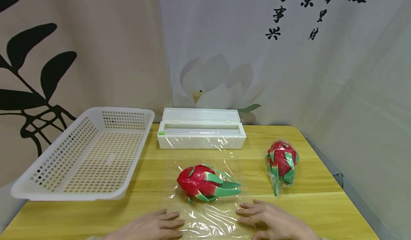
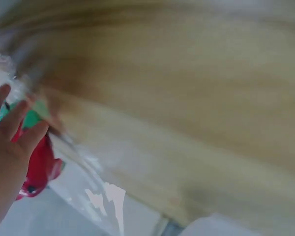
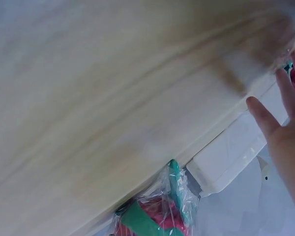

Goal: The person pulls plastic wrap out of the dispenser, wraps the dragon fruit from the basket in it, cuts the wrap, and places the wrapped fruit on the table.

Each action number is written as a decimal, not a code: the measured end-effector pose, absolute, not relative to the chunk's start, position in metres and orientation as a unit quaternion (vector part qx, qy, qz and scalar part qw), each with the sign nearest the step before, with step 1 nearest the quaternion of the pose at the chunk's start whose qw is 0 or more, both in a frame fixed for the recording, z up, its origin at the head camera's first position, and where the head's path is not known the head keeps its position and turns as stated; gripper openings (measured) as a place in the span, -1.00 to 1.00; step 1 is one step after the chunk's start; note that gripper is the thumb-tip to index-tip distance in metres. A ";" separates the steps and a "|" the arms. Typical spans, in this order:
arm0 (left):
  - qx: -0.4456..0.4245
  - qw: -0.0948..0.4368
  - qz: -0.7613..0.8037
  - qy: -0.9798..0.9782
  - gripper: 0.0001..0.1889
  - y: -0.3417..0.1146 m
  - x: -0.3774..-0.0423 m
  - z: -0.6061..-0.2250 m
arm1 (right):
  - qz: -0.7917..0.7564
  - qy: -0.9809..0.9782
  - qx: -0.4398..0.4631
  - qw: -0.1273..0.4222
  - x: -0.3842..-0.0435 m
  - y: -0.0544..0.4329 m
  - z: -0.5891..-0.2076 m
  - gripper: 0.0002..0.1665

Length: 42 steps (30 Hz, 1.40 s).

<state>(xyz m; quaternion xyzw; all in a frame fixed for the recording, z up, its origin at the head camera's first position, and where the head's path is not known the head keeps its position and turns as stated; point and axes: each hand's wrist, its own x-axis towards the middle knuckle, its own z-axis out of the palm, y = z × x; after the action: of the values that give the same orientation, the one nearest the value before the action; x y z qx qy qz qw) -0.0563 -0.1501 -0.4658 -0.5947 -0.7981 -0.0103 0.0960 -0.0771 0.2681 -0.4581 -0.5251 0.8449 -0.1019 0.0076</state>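
A red dragon fruit point(image 1: 200, 183) with green leaf tips lies on its side on a sheet of clear plastic wrap point(image 1: 208, 224). The sheet runs back across the table to a white wrap dispenser box point(image 1: 202, 140) with its lid up. At the sheet's left edge, near the front, is my left hand point(image 1: 152, 225), fingers extended and pointing inward. My right hand point(image 1: 273, 220) lies opposite, its spread fingers at the right edge of the sheet. In the right wrist view the right hand point(image 3: 285, 125) shows straight, parted fingers.
To the right sits a second dragon fruit point(image 1: 283, 161), wrapped in clear film. A white perforated basket point(image 1: 135, 168) stands at the left and overhangs the wooden table point(image 1: 321, 197). Behind the table hangs a printed curtain point(image 1: 289, 83).
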 end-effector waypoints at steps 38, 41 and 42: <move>-0.380 0.224 -0.343 -0.829 -0.67 -0.137 -0.072 -0.461 | -0.345 0.814 -0.421 -0.204 -0.105 0.232 -0.434 -0.74; -0.347 0.250 -0.350 -0.833 -0.64 -0.132 -0.076 -0.459 | -0.341 0.833 -0.370 -0.230 -0.109 0.226 -0.433 -0.77; -0.340 0.258 -0.354 -0.833 -0.64 -0.131 -0.077 -0.459 | -0.337 0.842 -0.351 -0.233 -0.110 0.223 -0.432 -0.80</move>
<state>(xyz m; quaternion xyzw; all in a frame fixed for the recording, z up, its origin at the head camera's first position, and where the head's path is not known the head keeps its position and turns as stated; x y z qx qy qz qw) -0.0773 -0.1307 -0.4590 -0.3395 -0.8326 -0.3536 0.2576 -0.1103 0.2234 -0.4325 -0.3511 0.8419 -0.3369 -0.2332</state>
